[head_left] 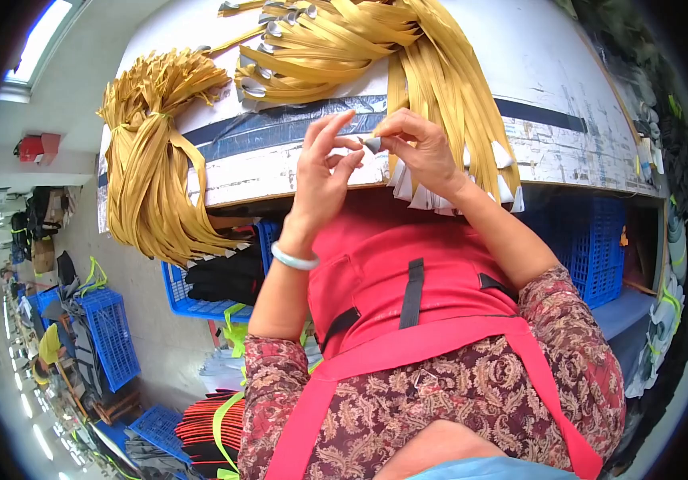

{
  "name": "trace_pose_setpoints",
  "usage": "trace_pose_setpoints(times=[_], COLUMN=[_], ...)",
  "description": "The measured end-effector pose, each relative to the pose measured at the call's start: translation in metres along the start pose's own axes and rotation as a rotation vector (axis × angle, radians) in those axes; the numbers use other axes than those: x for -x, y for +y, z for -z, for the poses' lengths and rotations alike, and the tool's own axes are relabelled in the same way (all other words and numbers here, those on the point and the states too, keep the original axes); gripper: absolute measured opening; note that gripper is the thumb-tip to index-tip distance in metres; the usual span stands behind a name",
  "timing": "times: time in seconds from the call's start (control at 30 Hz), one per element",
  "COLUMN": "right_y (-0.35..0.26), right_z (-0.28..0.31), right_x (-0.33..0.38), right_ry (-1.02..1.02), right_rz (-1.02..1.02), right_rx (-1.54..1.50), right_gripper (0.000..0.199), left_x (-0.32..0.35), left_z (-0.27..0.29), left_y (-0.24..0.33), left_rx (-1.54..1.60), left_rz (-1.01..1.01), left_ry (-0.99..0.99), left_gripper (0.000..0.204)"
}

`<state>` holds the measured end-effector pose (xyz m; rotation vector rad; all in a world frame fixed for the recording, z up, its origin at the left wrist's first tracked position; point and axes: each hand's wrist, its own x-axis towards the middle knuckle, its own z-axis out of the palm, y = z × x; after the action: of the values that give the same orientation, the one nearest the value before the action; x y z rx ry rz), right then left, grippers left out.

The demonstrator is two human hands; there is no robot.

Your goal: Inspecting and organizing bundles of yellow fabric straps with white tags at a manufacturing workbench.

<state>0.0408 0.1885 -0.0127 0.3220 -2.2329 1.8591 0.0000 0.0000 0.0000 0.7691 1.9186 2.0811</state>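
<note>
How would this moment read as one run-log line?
right hand: pinching small grey piece | left hand: half-curled beside it, contact unclear | white table: bundled yellow straps, some hanging over front edge

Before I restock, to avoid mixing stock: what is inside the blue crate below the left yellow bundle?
The blue crate holds black fabric-like material. The yellow bundle hides part of the crate, and whatever lies under the material is covered.

Not legible anywhere in the frame, from upper left to lower right: text, labels, brands, numbers or signs.
</note>
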Motion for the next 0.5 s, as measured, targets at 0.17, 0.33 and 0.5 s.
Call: trace_pose_setpoints(times=[0.17, 0.33, 0.5], right_y=[-0.022, -0.023, -0.012], right_z=[-0.010, 0.003, 0.023], right_x=[-0.003, 0.012, 0.027], right_ry=[0.197, 0.023, 0.059], right_rz=[-0.182, -0.192, -0.388], right_rx=[-0.260, 0.110, -0.112], right_gripper=[0.009, 0.011, 0.015], left_x=[-0.005, 0.004, -0.004], left_z=[0.009, -0.002, 0.009], left_y=[-0.009, -0.007, -0.014], left_rx=[-0.214, -0.466, -0.422], left_rz=[-0.085, -0.208, -0.337], left_ry=[-0.074, -0.085, 0.061], left_gripper=[0.008, 0.007, 0.008])
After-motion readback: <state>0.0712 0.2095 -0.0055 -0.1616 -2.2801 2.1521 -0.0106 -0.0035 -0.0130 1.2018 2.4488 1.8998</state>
